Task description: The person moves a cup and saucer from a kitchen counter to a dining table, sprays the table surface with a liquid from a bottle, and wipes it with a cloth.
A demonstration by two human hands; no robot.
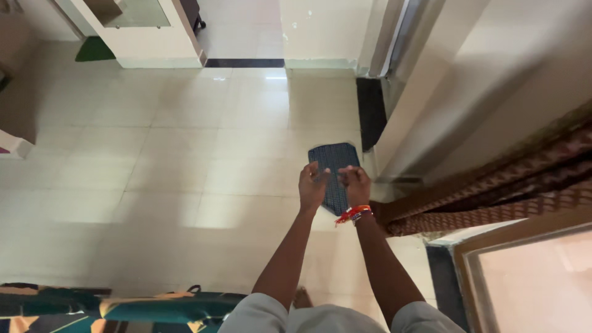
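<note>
From the head camera: both arms stretched out over the tiled floor (pixel 185 154). Left hand (pixel 312 185) and right hand (pixel 356 185), fingers curled, each pinching a side of a dark patterned cloth (pixel 333 161) held up between them, near the brown curtain (pixel 493 191).

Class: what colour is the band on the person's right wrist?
The wrist band is red and orange, seen in the head view.
</note>
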